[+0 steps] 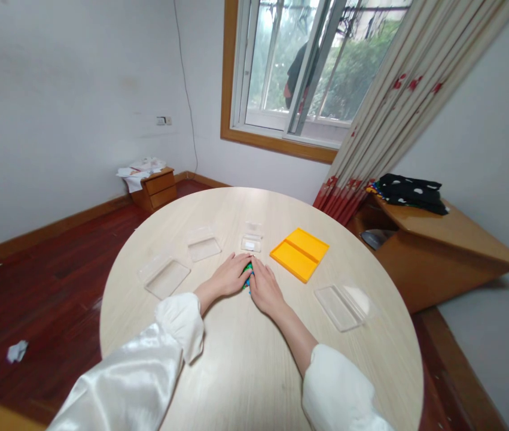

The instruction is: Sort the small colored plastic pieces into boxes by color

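Note:
My left hand (229, 275) and my right hand (265, 288) rest on the round table, their fingertips meeting at the far side. Between the palms lies a small heap of green and blue pieces (247, 274), too small to name and mostly covered by my hands. The fingers of both hands are stretched out around the heap rather than closed on it. Just beyond the fingertips stands a small clear plastic case (251, 237) with its lid up. An orange-yellow case (299, 255) lies unfolded to the right of my right hand.
Two clear lidded boxes, the nearer (167, 278) and the farther (204, 248), lie open on the left. Another clear case (339, 308) with something white by it is at right. The pale table (231, 383) has a rounded edge. Behind are a curtain (380, 120) and a wooden cabinet (438, 257).

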A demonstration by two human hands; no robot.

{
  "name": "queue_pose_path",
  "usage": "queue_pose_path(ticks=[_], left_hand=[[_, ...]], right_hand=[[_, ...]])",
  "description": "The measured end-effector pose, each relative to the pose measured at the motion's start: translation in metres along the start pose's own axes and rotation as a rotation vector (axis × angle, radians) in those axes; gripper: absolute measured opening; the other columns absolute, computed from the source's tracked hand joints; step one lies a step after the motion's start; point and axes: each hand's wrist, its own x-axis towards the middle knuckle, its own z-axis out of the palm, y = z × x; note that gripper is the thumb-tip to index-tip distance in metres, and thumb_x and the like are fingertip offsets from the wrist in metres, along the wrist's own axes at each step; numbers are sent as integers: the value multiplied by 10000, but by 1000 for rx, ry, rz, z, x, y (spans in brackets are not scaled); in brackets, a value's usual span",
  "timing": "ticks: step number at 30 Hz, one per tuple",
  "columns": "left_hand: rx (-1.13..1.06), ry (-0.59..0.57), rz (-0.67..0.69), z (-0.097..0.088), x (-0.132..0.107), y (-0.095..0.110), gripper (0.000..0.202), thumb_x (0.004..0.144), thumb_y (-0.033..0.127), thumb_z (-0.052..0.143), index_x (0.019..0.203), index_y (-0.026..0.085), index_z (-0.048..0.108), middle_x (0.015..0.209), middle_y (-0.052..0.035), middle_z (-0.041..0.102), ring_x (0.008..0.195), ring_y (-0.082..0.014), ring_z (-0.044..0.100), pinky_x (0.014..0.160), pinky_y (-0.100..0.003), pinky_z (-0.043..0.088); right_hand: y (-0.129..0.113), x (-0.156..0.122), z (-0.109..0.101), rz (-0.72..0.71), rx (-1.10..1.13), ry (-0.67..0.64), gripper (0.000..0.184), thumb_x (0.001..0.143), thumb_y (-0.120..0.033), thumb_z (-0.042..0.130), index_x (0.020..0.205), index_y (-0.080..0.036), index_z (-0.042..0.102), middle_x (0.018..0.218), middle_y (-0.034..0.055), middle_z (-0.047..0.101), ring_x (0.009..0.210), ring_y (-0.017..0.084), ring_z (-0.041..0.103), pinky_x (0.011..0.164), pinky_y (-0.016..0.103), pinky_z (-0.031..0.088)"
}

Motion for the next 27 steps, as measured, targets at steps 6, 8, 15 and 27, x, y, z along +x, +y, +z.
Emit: queue_pose_path(ticks=[6,8,15,27], left_hand=[[-209,91,12,-4,-8,2,299,861,179,395,1075,145,602,1129,-108,627,1058,-185,556,983,-348,396],[-294,113,-36,-6,-10,1,264,837,158,420,989,148,635,1036,-90,662,975,-172,591,922,-315,439],[-428,301,-276,-9,-9,-13,195,790,158,458,805,126,650,819,-64,674,780,-163,613,759,-287,491],[-271,223,-197,-9,-13,-17,344,827,185,458,1140,143,593,1189,-100,618,1092,-196,560,1021,-380,372]], right_hand=[[1,0,-5,-66,184,63,441,851,-149,321,1249,-132,510,1242,139,570,1162,202,510,1024,422,372],[1,-1,-8,-37,281,104,394,848,-158,341,1166,-165,575,1125,109,632,1049,185,572,956,378,435],[13,10,-12,69,255,223,407,803,-116,343,1097,-154,623,1125,110,611,1076,192,540,988,388,400],[8,20,-11,-67,140,18,405,822,-111,365,1120,-156,635,1194,113,619,1135,195,542,1007,403,386]])
